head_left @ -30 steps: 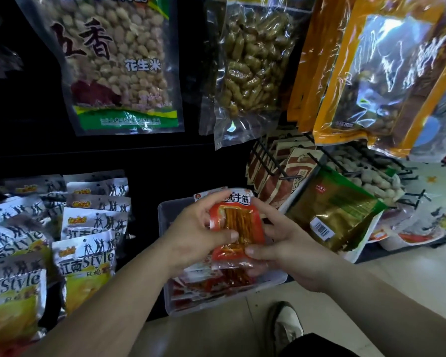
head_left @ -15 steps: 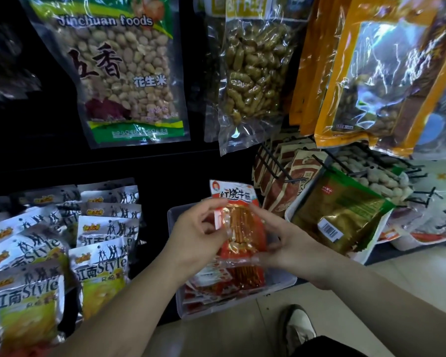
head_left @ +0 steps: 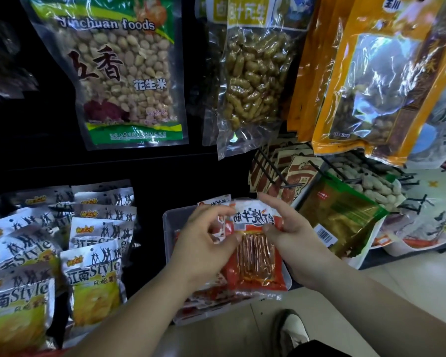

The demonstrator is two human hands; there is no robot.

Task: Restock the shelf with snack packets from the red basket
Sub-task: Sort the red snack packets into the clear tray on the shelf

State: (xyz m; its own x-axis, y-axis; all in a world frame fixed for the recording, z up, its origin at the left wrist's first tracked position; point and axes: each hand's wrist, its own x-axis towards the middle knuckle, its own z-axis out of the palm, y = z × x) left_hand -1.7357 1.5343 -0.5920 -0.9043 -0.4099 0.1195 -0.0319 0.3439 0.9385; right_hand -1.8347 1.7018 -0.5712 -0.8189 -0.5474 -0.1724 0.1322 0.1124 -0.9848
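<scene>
Two-handed, pinched at its top between left hand (head_left: 204, 243) and right hand (head_left: 294, 240): red foil snack packet with clear window (head_left: 255, 256), over clear plastic shelf bin (head_left: 169, 222) already part-filled with matching red packets (head_left: 206, 298), placement pending.

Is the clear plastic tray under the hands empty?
No, the clear plastic tray holds several red packets, under the held packet that the left hand and the right hand pinch.

A red plastic snack packet (head_left: 255, 256) with a white top and clear window of orange strips is held upright over a clear plastic tray (head_left: 170, 222) of matching packets (head_left: 206, 297)
</scene>
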